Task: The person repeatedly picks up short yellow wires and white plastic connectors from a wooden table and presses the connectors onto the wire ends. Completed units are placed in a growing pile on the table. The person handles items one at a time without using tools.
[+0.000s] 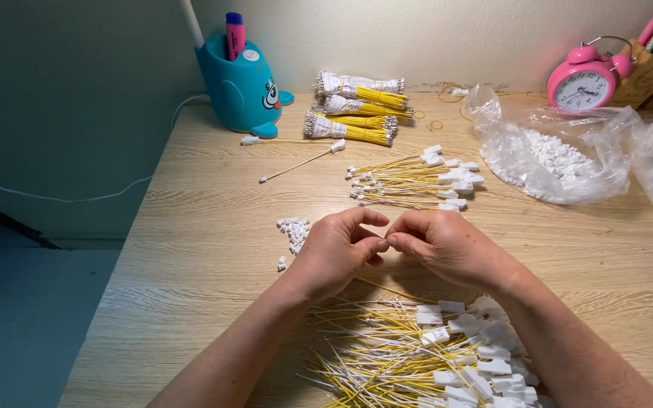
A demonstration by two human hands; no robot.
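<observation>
Closest to the camera is a big messy pile of yellow wires (410, 355) with white plugs on their ends, heaped at the near edge of the bench (190, 257), way too many to count. Just past it both hands meet: left hand (334, 249) and right hand (440, 242), fingertips pinched together on something tiny I can't make out. One yellow wire (387, 289) runs out from under them, long axis slanting toward the near right. A few loose white plugs (292, 230) sit left of the left hand. Further back there's a smaller row of finished wires (417, 181) lying left-right, plugs to the right, then three tied wire bundles (357, 106) by the far edge. Two single wires (300, 162) lie near them.
</observation>
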